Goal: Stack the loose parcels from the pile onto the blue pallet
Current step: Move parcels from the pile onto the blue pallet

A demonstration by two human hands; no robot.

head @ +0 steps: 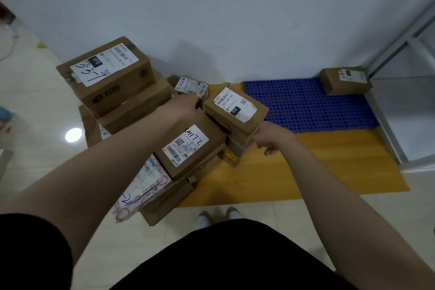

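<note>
The small cardboard 032 parcel [235,107] sits tilted on top of the pile [113,92] of brown boxes, left of the blue pallet [306,106]. The right hand [267,138] curls against the parcel's lower right end, fingers tucked beneath it. The left hand [188,103] reaches to its far left side, its fingers hidden between boxes, so its grip cannot be told. One labelled box [344,81] lies on the pallet's far right corner, by the white wall [235,19]. The pallet rests on a yellow mat [317,167] over the tiled floor [47,106].
</note>
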